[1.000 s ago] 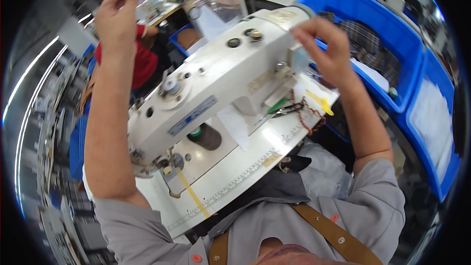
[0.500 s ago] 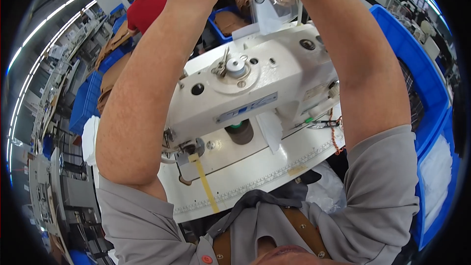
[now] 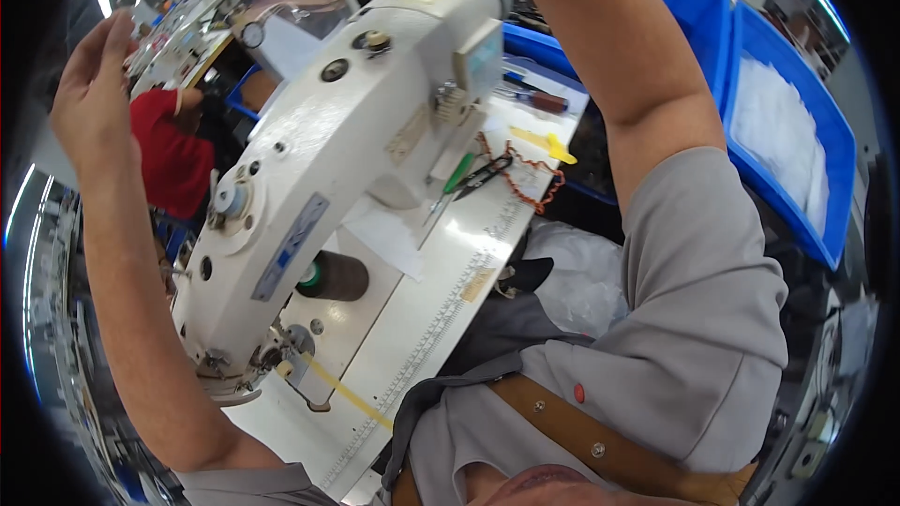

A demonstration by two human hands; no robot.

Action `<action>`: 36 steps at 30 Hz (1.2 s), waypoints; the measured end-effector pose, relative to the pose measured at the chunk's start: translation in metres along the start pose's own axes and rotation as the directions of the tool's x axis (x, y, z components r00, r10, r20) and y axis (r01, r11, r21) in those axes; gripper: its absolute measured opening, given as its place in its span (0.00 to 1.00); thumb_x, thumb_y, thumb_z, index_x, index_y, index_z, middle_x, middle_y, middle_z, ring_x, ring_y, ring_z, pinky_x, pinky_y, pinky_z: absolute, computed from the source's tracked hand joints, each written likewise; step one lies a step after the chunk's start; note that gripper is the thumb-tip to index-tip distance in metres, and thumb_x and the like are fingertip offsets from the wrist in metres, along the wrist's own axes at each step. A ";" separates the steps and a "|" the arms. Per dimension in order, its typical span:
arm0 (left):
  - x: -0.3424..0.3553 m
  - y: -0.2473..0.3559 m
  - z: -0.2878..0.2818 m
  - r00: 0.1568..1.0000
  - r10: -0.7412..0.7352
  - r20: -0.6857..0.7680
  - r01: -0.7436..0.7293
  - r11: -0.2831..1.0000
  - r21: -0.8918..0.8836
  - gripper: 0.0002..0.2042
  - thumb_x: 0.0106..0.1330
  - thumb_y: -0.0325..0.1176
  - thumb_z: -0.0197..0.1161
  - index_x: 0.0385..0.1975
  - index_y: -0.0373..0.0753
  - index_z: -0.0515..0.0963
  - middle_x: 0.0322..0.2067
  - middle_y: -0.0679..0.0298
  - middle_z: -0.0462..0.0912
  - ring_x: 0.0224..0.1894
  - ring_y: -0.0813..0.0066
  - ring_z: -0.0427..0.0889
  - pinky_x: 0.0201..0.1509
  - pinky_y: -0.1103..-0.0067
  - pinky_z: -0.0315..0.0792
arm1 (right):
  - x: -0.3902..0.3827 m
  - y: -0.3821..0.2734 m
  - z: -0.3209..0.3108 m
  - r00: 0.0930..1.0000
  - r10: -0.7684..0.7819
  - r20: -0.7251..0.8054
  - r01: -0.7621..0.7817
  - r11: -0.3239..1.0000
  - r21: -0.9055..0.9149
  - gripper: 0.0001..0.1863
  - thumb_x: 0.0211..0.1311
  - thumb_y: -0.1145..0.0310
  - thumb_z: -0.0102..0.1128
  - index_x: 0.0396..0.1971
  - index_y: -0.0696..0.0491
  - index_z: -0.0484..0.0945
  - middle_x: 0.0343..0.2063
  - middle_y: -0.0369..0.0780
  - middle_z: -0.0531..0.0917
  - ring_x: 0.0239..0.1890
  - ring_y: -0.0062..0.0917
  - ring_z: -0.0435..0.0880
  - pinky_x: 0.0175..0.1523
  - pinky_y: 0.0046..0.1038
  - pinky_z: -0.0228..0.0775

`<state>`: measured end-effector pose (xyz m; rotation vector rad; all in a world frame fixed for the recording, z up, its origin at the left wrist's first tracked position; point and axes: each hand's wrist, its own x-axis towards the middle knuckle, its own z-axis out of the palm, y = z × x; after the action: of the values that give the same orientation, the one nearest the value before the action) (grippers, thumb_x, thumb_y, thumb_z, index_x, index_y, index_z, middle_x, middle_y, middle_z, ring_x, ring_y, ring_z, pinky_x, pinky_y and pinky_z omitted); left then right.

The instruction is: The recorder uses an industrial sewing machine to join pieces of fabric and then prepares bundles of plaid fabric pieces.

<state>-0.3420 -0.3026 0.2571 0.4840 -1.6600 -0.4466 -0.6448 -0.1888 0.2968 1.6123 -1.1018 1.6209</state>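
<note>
My left hand (image 3: pixel 98 98) is raised at the upper left, fingers bent together; whatever they may hold is too small to make out. My right forearm runs out past the top edge, hiding that hand from view. Between my arms is a white industrial sewing machine (image 3: pixel 366 112) on a white table (image 3: pixel 394 337) with a printed ruler. A dark thread cone (image 3: pixel 339 276) stands behind the needle area, near a white cloth scrap (image 3: pixel 384 239). Green-handled tool (image 3: pixel 459 171), dark snips (image 3: pixel 483 173) and an orange coiled cord (image 3: pixel 539 187) lie by the machine's right end.
A co-worker in red (image 3: pixel 173 155) is beyond my left arm. Blue bins (image 3: pixel 834 225) stand at the right, one holding white material (image 3: pixel 778 131). A plastic bag (image 3: pixel 572 272) lies beside the table's front edge. Rows of workstations line the left.
The view has swung round over the machine. My left hand, out of sight above the frame half a second ago, has come back into view at the left. My right hand has left the picture since the first frame.
</note>
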 end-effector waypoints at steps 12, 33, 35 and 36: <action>0.026 -0.051 -0.024 0.985 -0.147 0.093 0.154 0.986 -0.071 0.13 0.68 0.32 0.69 0.49 0.35 0.81 0.41 0.66 0.86 0.38 0.88 0.81 0.38 0.91 0.70 | -0.251 0.150 -0.308 0.722 0.690 -0.051 -0.488 0.455 -0.745 0.39 0.58 0.47 0.68 0.61 0.56 0.67 0.47 0.54 0.84 0.51 0.49 0.83 0.56 0.44 0.74; 0.018 -0.023 -0.054 0.996 -0.039 0.082 0.036 0.999 0.034 0.13 0.68 0.36 0.68 0.46 0.35 0.81 0.41 0.65 0.85 0.23 0.92 0.63 0.23 0.89 0.53 | -0.235 0.160 -0.254 0.602 0.651 0.463 -0.097 0.635 -0.767 0.20 0.59 0.51 0.68 0.43 0.50 0.82 0.45 0.40 0.83 0.53 0.37 0.80 0.57 0.40 0.71; 0.013 -0.016 -0.049 0.997 -0.072 0.020 0.071 0.995 0.072 0.13 0.68 0.36 0.68 0.46 0.35 0.82 0.40 0.65 0.85 0.22 0.93 0.62 0.23 0.89 0.53 | -0.234 0.166 -0.215 0.453 0.684 0.572 -0.132 0.686 -0.716 0.26 0.57 0.53 0.70 0.53 0.50 0.77 0.49 0.42 0.81 0.56 0.39 0.78 0.58 0.40 0.72; 0.011 -0.014 -0.048 0.998 -0.032 0.057 0.028 0.997 0.071 0.12 0.68 0.36 0.68 0.45 0.35 0.82 0.39 0.65 0.85 0.22 0.93 0.62 0.23 0.89 0.53 | -0.234 0.170 -0.197 0.410 0.661 0.629 -0.081 0.713 -0.696 0.30 0.56 0.54 0.71 0.57 0.50 0.74 0.52 0.44 0.80 0.58 0.40 0.76 0.59 0.41 0.72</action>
<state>-0.2953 -0.3207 0.2652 0.5529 -1.7308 -0.4287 -0.8688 -0.0673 0.0568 1.7760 -2.3967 0.3916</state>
